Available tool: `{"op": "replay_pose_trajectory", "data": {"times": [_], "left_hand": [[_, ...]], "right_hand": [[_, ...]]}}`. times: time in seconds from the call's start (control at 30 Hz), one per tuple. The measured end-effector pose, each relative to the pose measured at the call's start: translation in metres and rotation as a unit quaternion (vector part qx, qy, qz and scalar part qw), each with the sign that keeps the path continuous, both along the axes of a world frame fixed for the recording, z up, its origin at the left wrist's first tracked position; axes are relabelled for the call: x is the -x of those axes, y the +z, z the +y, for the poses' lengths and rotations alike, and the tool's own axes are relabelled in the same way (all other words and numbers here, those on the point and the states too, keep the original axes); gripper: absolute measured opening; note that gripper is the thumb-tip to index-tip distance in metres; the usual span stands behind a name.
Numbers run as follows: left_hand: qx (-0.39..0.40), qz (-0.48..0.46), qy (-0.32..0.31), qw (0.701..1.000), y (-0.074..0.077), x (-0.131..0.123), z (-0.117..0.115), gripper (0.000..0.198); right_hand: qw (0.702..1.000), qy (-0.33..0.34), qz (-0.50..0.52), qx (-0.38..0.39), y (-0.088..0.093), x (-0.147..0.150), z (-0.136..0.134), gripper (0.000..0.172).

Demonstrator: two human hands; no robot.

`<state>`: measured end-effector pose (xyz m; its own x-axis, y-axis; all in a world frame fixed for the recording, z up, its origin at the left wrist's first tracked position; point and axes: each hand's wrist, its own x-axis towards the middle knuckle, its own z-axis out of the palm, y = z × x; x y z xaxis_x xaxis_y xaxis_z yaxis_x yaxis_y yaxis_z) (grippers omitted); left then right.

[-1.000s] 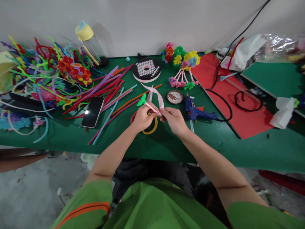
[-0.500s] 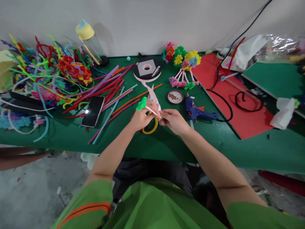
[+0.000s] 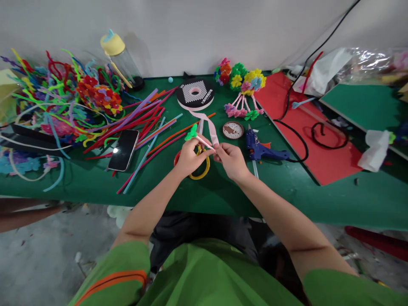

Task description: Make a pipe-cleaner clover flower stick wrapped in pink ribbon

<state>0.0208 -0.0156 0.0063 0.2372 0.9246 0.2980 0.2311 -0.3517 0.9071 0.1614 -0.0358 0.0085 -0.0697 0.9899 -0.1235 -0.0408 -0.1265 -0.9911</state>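
My left hand (image 3: 188,157) is closed on a thin pink stem topped with a green flower (image 3: 191,132). My right hand (image 3: 231,159) pinches the end of a pink ribbon (image 3: 210,127) that runs back to a black spool (image 3: 195,94). The two hands meet over a yellow ring (image 3: 200,171) and a red ring (image 3: 177,158) lying on the green table (image 3: 95,182). The ribbon end touches the stem between my fingertips.
A black phone (image 3: 123,149) and several long coloured sticks (image 3: 149,127) lie to the left, beside a heap of pipe-cleaner flowers (image 3: 63,102). A blue glue gun (image 3: 263,148), a small round tin (image 3: 233,130), a flower bunch (image 3: 242,85) and a red mat (image 3: 306,127) with black cable are right.
My hands and the flower stem shifted slightly; the ribbon stays pinched at the stem. Nothing else on the table moved.
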Motion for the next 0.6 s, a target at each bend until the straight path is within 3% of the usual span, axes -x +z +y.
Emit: {"op": "replay_pose_trajectory", "data": {"times": [0.1,0.2,0.43,0.6], "left_hand": [[0.064,-0.02,-0.002,0.998,-0.0044,-0.0056,-0.0024,0.021],[0.117,-0.065,-0.003,0.991,-0.0077,-0.0087,-0.0043,0.022],[0.138,-0.091,0.002,0.986,-0.0088,-0.0073,-0.0036,0.017],[0.155,-0.093,-0.007,0.984,-0.0049,-0.0057,-0.0033,0.018]], "right_hand": [[0.977,-0.066,-0.177,-0.1,0.0007,-0.0003,-0.0026,0.039],[0.955,-0.087,-0.246,-0.145,0.0042,0.0005,-0.0057,0.034],[0.957,-0.063,-0.244,-0.142,0.0054,0.0017,-0.0086,0.035],[0.988,-0.026,-0.135,-0.077,0.002,-0.0031,-0.0056,0.037]]}}
